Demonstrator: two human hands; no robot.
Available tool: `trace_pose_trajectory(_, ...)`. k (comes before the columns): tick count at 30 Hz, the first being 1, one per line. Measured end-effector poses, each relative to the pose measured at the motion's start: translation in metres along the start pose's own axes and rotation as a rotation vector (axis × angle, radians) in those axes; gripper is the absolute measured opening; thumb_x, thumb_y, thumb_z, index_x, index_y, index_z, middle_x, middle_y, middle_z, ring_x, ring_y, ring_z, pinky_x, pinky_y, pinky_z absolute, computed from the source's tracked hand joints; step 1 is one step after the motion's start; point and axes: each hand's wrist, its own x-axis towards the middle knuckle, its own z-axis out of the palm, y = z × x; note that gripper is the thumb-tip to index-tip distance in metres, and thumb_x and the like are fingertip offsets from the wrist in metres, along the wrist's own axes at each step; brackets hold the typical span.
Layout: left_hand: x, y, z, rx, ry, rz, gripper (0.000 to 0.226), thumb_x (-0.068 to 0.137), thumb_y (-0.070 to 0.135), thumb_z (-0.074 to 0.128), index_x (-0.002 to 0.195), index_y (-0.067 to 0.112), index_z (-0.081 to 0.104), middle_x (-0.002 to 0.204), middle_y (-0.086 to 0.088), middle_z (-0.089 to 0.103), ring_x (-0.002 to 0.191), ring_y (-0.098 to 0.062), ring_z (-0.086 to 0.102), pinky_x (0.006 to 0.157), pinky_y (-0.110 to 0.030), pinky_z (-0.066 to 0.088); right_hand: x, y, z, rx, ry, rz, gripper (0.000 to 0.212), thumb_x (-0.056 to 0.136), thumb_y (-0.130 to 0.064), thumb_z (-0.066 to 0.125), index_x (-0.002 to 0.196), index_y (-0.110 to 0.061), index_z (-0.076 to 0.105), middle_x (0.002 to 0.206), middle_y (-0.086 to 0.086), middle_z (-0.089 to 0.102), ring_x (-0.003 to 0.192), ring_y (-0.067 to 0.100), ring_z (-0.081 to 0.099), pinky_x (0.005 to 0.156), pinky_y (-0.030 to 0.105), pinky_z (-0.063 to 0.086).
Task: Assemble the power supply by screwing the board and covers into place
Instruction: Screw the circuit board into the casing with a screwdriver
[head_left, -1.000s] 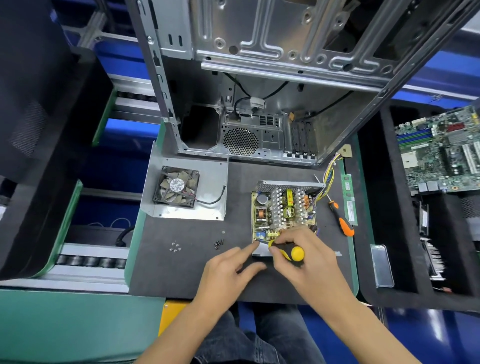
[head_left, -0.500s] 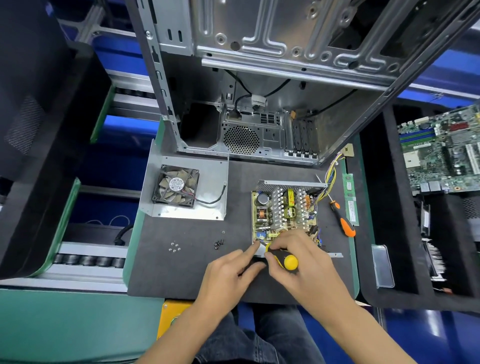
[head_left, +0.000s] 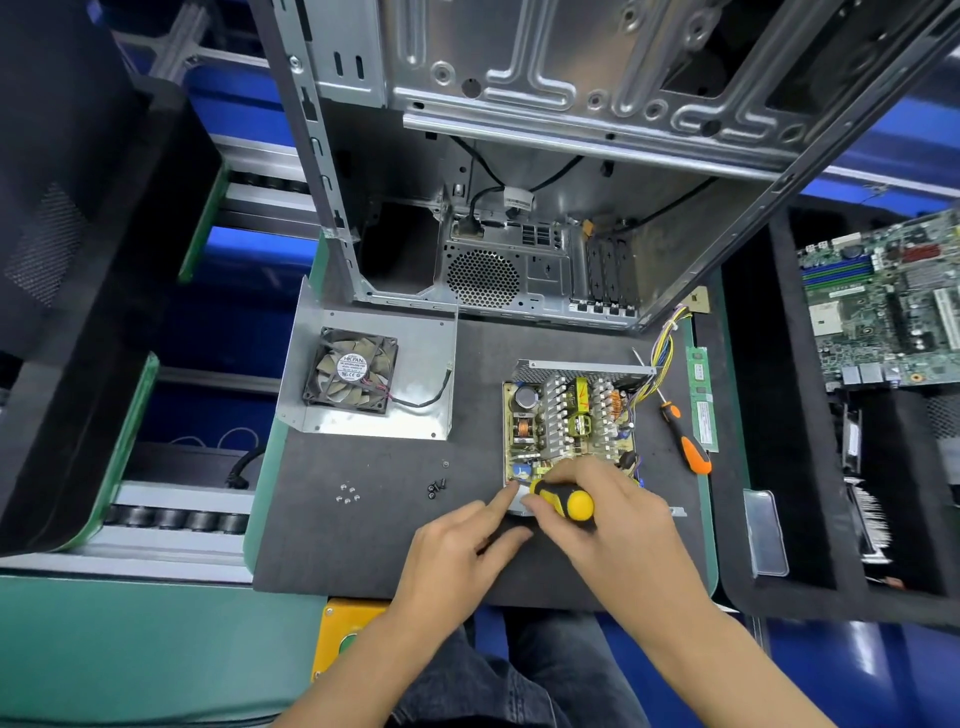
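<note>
On the tabletop (head_left: 374, 545), near corner of the board (head_left: 569, 426): my right hand (head_left: 613, 514) grips the screwdriver (head_left: 563, 501), my left hand's (head_left: 457, 551) fingers spread, forefinger steadying the tip. Looks like I'm driving a board screw; next needs straight downward pressure, then another from the screws (head_left: 436, 488) just beside.

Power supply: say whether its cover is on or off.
Off. The board lies exposed in the power supply, and the cover, with its fan, lies apart on the mat.

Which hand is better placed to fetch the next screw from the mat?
Left, likely. The left hand holds no tool and lies nearer the black screws. The right hand grips the screwdriver at the board.
</note>
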Motion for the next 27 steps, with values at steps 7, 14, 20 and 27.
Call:
trace_pose_trajectory(7, 0.002, -0.001, 0.004, 0.010, 0.013, -0.019, 0.037, 0.087, 0.025, 0.069, 0.120, 0.010, 0.073, 0.061, -0.002, 0.046, 0.053, -0.017, 0.045, 0.048, -0.031, 0.044, 0.013, -0.018, -0.007, -0.209, -0.110, -0.075, 0.014, 0.088, -0.021, 0.067, 0.086, -0.010, 0.057, 0.085, 0.001, 0.053, 0.074, 0.021, 0.053, 0.063, 0.031, 0.048)
trace_pose_trajectory(14, 0.000, 0.004, -0.002, -0.057, 0.023, -0.083, 0.048, 0.089, 0.026, 0.075, 0.135, 0.016, 0.063, 0.064, 0.010, 0.037, 0.058, -0.007, 0.040, 0.061, -0.023, 0.044, 0.031, -0.037, -0.014, -0.592, -0.127, -0.136, 0.038, 0.058, -0.015, 0.091, 0.066, -0.012, 0.054, 0.053, 0.003, 0.049, 0.039, 0.023, 0.050, 0.036, 0.023, 0.026)
trace_pose_trajectory(20, -0.009, 0.000, -0.014, -0.710, 0.203, -0.538, 0.028, 0.099, 0.003, 0.057, 0.124, 0.011, 0.068, 0.073, 0.009, 0.062, 0.067, -0.006, 0.053, 0.066, -0.017, 0.046, 0.032, -0.037, -0.020, -0.623, -0.249, -0.323, 0.032, 0.058, -0.003, 0.081, 0.077, -0.011, 0.056, 0.079, 0.008, 0.052, 0.065, 0.025, 0.053, 0.051, 0.029, 0.041)
trace_pose_trajectory(27, -0.003, -0.004, -0.039, -1.233, 0.327, -0.699, 0.026, 0.100, -0.007, 0.045, 0.114, 0.001, 0.066, 0.098, -0.017, 0.076, 0.088, -0.024, 0.075, 0.075, -0.024, 0.059, 0.045, -0.046, -0.019, -0.838, -0.383, -0.243, 0.027, 0.080, -0.033, 0.078, 0.082, -0.016, 0.058, 0.081, 0.005, 0.059, 0.062, 0.021, 0.061, 0.047, 0.027, 0.033)
